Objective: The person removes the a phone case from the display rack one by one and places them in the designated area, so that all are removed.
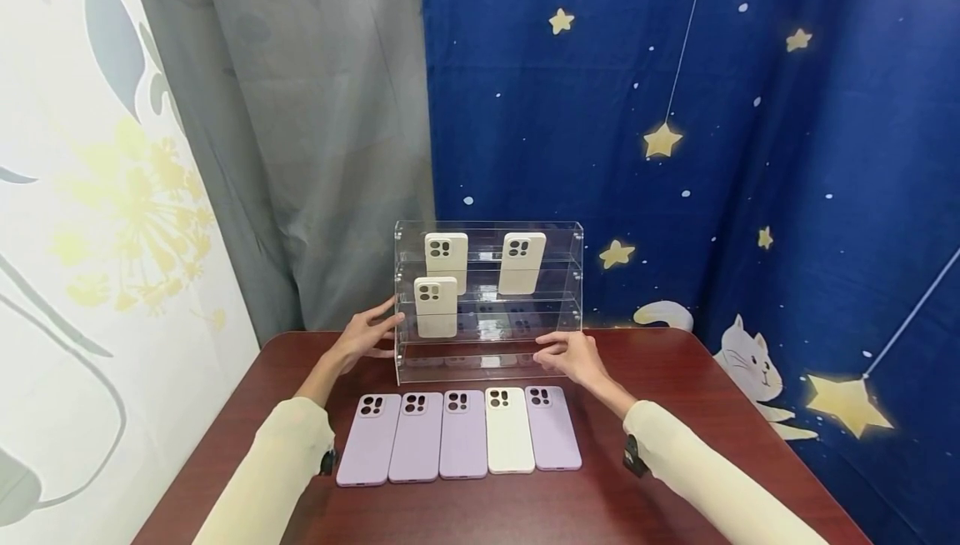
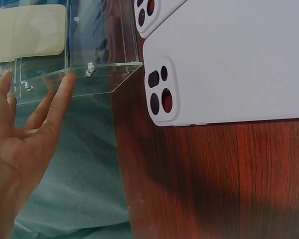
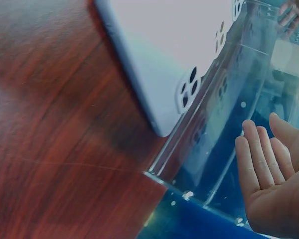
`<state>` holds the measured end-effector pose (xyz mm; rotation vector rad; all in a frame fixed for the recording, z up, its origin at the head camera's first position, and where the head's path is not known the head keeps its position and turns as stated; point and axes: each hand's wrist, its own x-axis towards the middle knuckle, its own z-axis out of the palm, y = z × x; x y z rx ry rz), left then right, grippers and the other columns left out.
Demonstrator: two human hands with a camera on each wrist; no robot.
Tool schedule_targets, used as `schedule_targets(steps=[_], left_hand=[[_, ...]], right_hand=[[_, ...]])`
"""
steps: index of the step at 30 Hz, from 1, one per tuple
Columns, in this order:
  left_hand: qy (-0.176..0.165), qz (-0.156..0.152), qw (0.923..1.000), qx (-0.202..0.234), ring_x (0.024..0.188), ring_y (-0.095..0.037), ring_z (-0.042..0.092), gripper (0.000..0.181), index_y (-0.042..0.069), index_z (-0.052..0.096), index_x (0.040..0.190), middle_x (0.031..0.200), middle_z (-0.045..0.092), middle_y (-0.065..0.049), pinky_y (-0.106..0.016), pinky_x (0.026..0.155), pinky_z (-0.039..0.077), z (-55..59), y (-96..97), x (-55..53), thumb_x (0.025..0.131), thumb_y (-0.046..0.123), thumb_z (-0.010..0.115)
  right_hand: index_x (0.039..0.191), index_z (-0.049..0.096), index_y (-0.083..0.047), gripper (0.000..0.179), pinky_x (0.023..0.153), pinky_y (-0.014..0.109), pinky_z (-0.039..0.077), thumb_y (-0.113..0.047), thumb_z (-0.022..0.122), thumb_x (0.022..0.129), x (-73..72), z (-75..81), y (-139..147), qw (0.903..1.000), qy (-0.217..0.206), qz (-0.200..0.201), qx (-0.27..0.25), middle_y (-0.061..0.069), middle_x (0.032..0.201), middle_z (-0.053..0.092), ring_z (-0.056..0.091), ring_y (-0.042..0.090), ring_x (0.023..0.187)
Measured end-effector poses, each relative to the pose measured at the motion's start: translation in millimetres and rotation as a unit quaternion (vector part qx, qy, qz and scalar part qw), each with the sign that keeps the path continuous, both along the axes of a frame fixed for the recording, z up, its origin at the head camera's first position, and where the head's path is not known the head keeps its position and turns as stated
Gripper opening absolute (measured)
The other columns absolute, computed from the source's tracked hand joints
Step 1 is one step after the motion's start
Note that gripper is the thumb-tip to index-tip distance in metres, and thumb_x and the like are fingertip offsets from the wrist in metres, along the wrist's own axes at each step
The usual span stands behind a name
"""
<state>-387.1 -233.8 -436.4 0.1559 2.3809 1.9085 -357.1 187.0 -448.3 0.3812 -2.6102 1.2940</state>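
A clear acrylic tiered display stand (image 1: 487,363) stands on the table. My left hand (image 1: 365,334) is at its left side, and in the left wrist view the fingertips (image 2: 67,82) touch the side panel, straight and spread. My right hand (image 1: 572,355) is at the stand's lower right front, fingers extended and holding nothing; whether it touches the acrylic I cannot tell. Two cream phone cases (image 1: 446,262) (image 1: 522,263) lean on the top tier, and another cream case (image 1: 436,307) sits one tier lower at left.
In front of the stand lies a row of phone cases: several lilac ones (image 1: 367,441) and one white case (image 1: 510,431), second from the right. They lie on a dark red wooden table (image 1: 525,512). Grey curtain (image 1: 337,112) and blue starry curtain (image 1: 525,112) hang behind.
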Motion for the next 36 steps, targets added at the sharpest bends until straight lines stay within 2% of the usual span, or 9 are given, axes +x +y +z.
schedule_targets(steps=[7,17,21,25,29,36], left_hand=[[-0.006,0.003,1.0000,0.002,0.136,-0.049,0.051,0.073,0.027,0.026,0.166,0.157,0.041,-0.030,-0.057,0.096,0.059,2.1,1.5,2.1,0.105,0.036,0.065],[-0.005,0.006,1.0000,0.002,0.135,-0.047,0.054,0.078,0.028,0.028,0.166,0.158,0.041,-0.029,-0.055,0.093,0.062,4.6,2.7,4.4,0.101,0.044,0.069],[-0.007,0.004,0.9999,0.009,0.136,-0.049,0.052,0.076,0.029,0.029,0.165,0.160,0.038,-0.029,-0.055,0.093,0.062,3.9,1.9,4.6,0.102,0.041,0.068],[-0.007,0.000,0.9999,0.011,0.138,-0.051,0.048,0.075,0.030,0.028,0.165,0.161,0.036,-0.029,-0.054,0.093,0.062,3.2,3.0,3.6,0.102,0.042,0.067],[-0.004,0.000,0.9999,0.012,0.136,-0.050,0.050,0.076,0.029,0.028,0.165,0.160,0.038,-0.029,-0.053,0.092,0.062,3.0,2.3,2.9,0.102,0.042,0.068],[-0.009,0.005,0.9999,0.006,0.137,-0.050,0.049,0.080,0.029,0.027,0.166,0.160,0.037,-0.029,-0.057,0.096,0.059,2.7,1.6,3.0,0.100,0.046,0.069]], right_hand=[[0.111,0.081,-0.008,0.031,0.058,0.020,0.059,-0.012,0.089,0.082,-0.8,10.5,-13,0.9998,0.015,0.015,0.005,0.004,0.084,0.080,0.078,0.026,0.075],[0.110,0.082,-0.013,0.029,0.074,0.029,0.065,-0.017,0.090,0.083,-5.5,24.2,-28,0.9989,0.038,0.020,0.016,-0.003,0.085,0.080,0.077,0.012,0.076],[0.111,0.082,-0.014,0.030,0.081,0.033,0.065,-0.020,0.090,0.083,-8.3,28.2,-34,0.9984,0.045,0.022,0.027,-0.005,0.086,0.080,0.077,0.009,0.080],[0.113,0.081,-0.012,0.030,0.076,0.030,0.065,-0.017,0.089,0.084,-10.5,32.3,-39,0.9984,0.045,0.028,0.019,-0.002,0.088,0.080,0.078,0.012,0.082],[0.113,0.081,-0.011,0.030,0.072,0.028,0.065,-0.015,0.088,0.085,-12.3,37.0,-49,0.9983,0.049,0.032,0.000,0.001,0.090,0.080,0.078,0.014,0.081],[0.115,0.080,-0.008,0.032,0.074,0.031,0.066,-0.013,0.088,0.085,-16.7,44.7,-72,0.9968,0.061,0.044,-0.027,0.005,0.093,0.080,0.079,0.018,0.083]])
